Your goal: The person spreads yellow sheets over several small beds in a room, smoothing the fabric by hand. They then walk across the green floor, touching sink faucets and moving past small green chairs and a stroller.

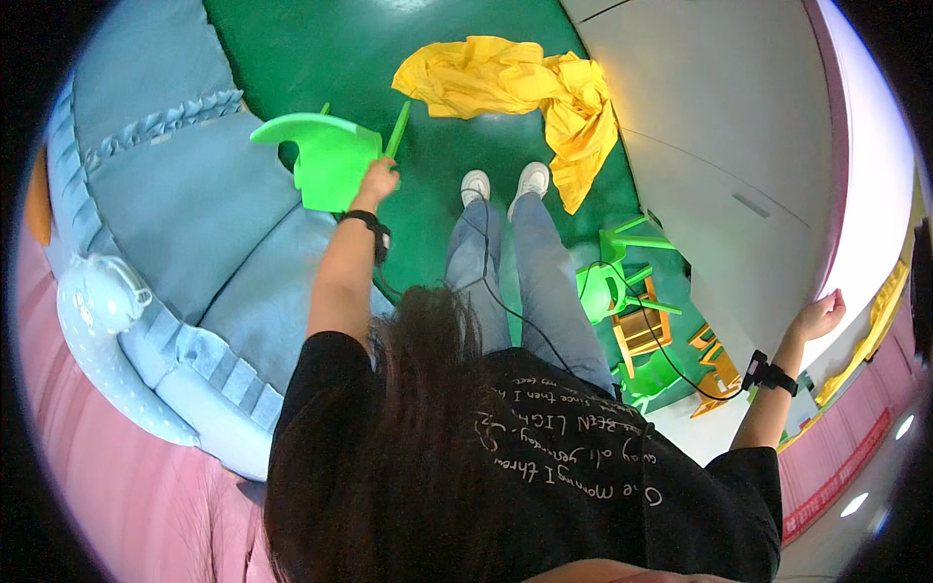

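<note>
My left hand (377,183) is closed on a bright green child's chair (335,160), gripping it close to one leg. The chair is tipped, with its curved plastic face toward me and its legs pointing away, beside the blue sofa. Out to the far right, my right hand (824,316) has its fingers curled at the edge of a white panel (865,214). What those fingers hold, if anything, is hidden. Both wrists wear black bands, and a thin black cable hangs in front of my legs.
A blue padded sofa (175,194) lines the left side. Crumpled yellow cloth (486,78) lies on the green floor (311,49) ahead of my shoes. To the right stands a pale cabinet (709,107). Green chairs (598,291) and small wooden chairs (641,330) crowd near my right leg.
</note>
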